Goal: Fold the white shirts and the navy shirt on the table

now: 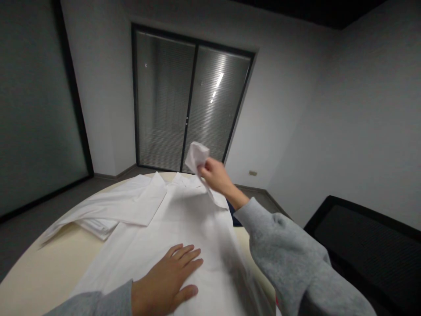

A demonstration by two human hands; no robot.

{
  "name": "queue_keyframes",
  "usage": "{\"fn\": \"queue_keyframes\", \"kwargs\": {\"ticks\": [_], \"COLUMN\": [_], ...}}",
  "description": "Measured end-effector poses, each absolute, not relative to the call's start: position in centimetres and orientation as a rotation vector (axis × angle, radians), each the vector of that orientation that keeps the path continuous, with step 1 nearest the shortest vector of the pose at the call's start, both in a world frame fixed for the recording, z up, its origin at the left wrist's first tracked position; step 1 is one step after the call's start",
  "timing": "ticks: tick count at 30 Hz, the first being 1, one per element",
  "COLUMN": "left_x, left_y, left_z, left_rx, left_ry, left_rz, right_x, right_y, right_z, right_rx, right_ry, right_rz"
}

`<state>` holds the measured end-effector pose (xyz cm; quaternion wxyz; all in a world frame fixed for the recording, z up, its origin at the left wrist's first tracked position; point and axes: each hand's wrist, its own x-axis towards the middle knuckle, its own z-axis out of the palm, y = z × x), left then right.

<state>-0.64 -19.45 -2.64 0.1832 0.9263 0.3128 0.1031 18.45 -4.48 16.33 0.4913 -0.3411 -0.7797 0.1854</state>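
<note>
A white shirt (184, 219) is spread over the table, its collar end away from me. One sleeve (138, 204) lies out to the left, creased and partly folded over the body. With fingers spread, my left hand (169, 278) rests flat on the near part of the shirt. My right hand (215, 175) is raised above the far right side, its fingers closed on a lifted part of the shirt (197, 153), which looks like the end of the other sleeve. Cloth hangs from that grip down toward the right shoulder area. My right forearm hides some of the table's right side.
The shirt lies on a cream round-edged table (39, 272). A black mesh chair (365, 245) stands close on the right. Beyond the table are a glass door with blinds (164, 101) and a grey wall (289, 109). A frosted glass panel (36, 105) is at left.
</note>
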Motion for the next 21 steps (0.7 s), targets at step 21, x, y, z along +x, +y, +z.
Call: {"fn": "queue_keyframes", "kwargs": {"ticks": [21], "left_x": [-1.5], "left_y": [-19.9], "left_z": [0.8], "left_rx": [2.735], "left_ry": [1.466], "left_rz": [0.341], "right_x": [19.5], "right_y": [-11.8], "right_z": [-2.4], "right_rx": [-1.153], "right_ry": [-2.565], "right_rz": [0.208]}}
